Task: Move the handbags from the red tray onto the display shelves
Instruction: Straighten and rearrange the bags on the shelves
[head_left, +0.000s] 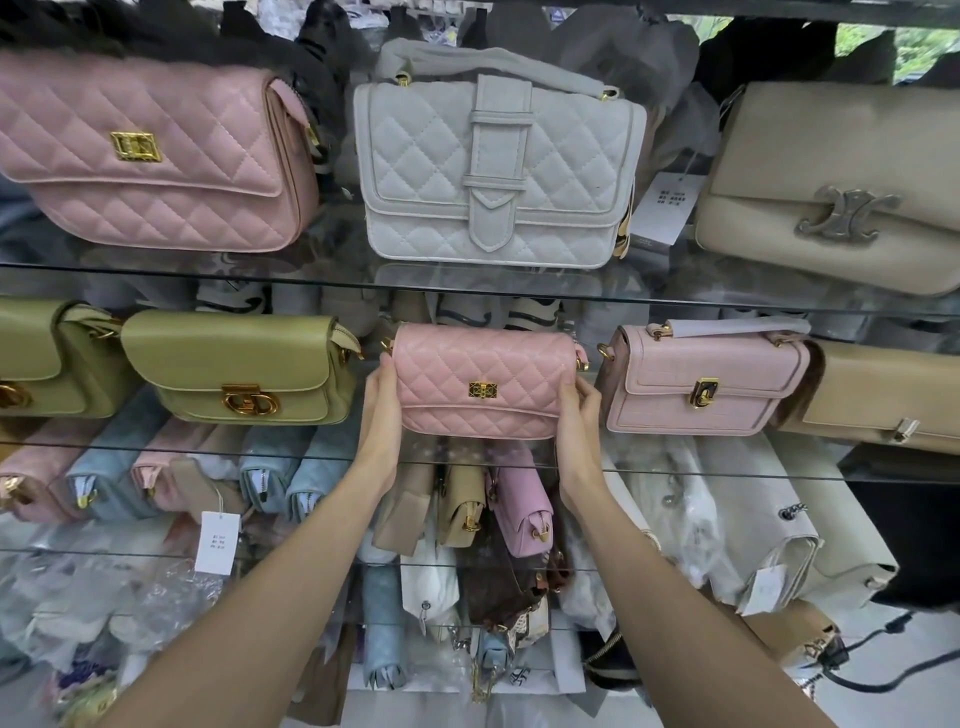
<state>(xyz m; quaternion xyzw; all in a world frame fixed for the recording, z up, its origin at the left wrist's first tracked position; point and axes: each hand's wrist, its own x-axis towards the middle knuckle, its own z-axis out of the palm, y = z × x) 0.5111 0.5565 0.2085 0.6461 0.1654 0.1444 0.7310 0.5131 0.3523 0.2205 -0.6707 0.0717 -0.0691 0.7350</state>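
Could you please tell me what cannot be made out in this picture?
- Head view: the red tray is out of frame.
- Head view: the white tag has print too small to read.
- Head view: the leftmost green bag is cut by the left edge.
- Head view: whether the small pink bag rests on the glass shelf; left hand and right hand cover its ends.

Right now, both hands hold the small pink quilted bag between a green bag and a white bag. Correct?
No. The head view shows the left hand and right hand holding the small pink quilted bag between a green bag and a pale pink bag, not a white one.
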